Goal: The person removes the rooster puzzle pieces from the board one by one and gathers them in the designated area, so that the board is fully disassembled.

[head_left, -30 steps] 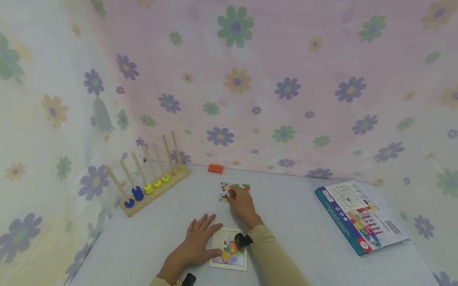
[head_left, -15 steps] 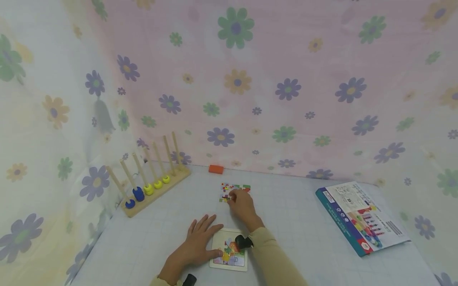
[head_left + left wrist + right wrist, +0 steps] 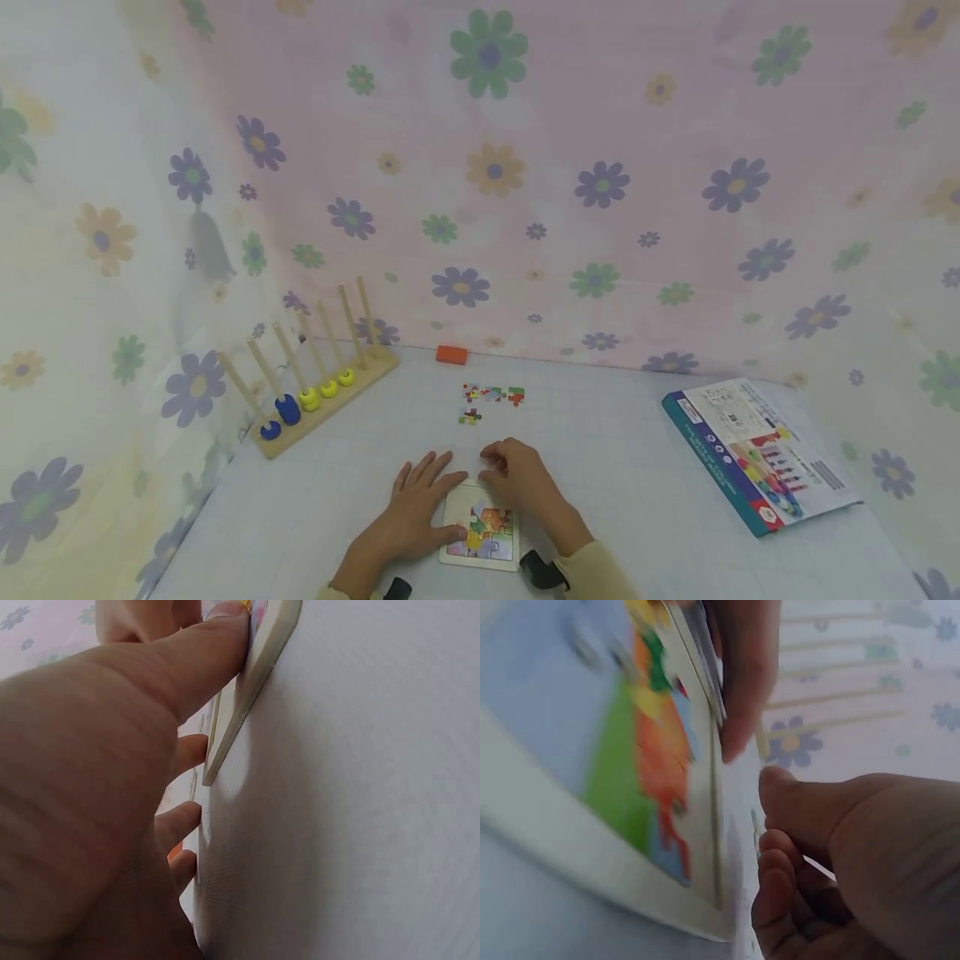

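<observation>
A flat puzzle tray [image 3: 480,563] with a pale frame lies at the front of the table, with several jigsaw pieces [image 3: 489,533] fitted in it. My left hand [image 3: 417,510] lies spread at the tray's left side, its thumb [image 3: 217,649] resting on the tray. My right hand [image 3: 525,483] is just above the tray's upper right edge. Its thumb [image 3: 787,796] and curled fingers pinch together, seemingly around a small puzzle piece that the fingers hide. Farther back, loose puzzle pieces [image 3: 492,395] lie in a row, with a single piece [image 3: 470,416] below it.
At the left stands a wooden peg abacus [image 3: 330,404] with blue and yellow beads on some pegs. An orange block [image 3: 452,355] sits by the back wall. A printed box [image 3: 757,454] lies at the right. Flowered cloth surrounds the table.
My right hand has drawn back from the loose pieces toward the tray, uncovering the row and the single piece. The left hand stays in place.
</observation>
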A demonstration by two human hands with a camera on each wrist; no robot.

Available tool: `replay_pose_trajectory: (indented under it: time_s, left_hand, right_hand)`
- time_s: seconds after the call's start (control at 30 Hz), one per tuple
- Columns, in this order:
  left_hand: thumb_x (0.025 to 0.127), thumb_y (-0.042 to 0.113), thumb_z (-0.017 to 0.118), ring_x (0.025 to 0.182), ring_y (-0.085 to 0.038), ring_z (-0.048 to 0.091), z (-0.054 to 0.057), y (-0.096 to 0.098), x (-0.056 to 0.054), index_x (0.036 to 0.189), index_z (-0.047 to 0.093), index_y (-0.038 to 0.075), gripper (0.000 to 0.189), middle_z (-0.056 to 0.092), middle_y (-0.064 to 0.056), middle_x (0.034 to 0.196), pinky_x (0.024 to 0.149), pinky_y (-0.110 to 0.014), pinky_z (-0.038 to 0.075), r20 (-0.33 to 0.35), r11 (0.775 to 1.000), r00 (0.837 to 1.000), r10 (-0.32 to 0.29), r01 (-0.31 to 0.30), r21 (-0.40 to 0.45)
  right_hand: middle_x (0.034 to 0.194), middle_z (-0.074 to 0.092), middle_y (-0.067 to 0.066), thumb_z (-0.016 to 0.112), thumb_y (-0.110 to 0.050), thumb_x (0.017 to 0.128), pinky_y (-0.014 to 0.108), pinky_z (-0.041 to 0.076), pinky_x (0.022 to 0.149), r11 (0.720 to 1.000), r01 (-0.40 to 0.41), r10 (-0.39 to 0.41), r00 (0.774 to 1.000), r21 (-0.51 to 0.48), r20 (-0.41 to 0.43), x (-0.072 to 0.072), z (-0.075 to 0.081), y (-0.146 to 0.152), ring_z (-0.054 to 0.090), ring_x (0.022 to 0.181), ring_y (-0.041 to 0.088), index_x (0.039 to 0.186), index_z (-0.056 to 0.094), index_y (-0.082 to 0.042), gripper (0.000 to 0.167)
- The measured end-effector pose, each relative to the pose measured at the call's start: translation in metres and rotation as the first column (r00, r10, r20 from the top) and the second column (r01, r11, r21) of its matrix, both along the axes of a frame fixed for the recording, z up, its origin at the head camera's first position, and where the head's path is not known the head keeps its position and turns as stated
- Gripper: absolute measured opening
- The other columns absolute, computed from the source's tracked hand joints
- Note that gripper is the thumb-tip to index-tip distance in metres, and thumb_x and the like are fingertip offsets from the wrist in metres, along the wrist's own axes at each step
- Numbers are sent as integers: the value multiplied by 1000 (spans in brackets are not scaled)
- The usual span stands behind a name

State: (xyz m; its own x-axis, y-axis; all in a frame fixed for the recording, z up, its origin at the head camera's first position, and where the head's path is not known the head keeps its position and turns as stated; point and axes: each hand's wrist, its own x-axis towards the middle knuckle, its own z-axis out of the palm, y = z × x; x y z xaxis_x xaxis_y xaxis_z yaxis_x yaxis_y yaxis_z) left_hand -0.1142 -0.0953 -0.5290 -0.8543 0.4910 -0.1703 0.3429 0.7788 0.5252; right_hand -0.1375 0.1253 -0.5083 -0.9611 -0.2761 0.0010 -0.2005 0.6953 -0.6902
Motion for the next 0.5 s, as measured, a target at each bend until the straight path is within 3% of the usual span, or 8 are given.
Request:
replay_pose_trajectory:
  time_s: [0.13, 0.23, 0.5]
  left_hand:
    - [86, 61, 72, 158, -39, 16, 2, -1, 1, 152, 47, 28, 77, 26, -8, 170, 123, -70, 8, -2, 1000, 1000, -6, 6, 3]
    - [87, 59, 71, 157, -39, 17, 2, -2, 1, 152, 46, 27, 76, 26, -8, 169, 123, -70, 9, -20, 1000, 1000, -8, 8, 0]
    - [87, 59, 71, 157, -41, 17, 5, -1, 1, 151, 47, 26, 77, 27, -10, 169, 123, -70, 9, -18, 1000, 1000, -12, 12, 11]
  right_hand:
    - [91, 62, -6, 80, -24, 89, 18, 47, 65, 997, -80, 80, 995, 4, 60, 26, -1, 1, 51, 76, 2, 115, 73, -9, 30]
    - [92, 62, -6, 82, -26, 87, 18, 48, 66, 994, -108, 107, 993, 22, 56, 39, -2, 2, 50, 76, 0, 114, 74, -9, 34]
    - [100, 67, -6, 84, -37, 83, 22, 53, 76, 987, -136, 135, 991, 88, 15, 49, -3, 5, 54, 83, -1, 115, 75, -12, 42]
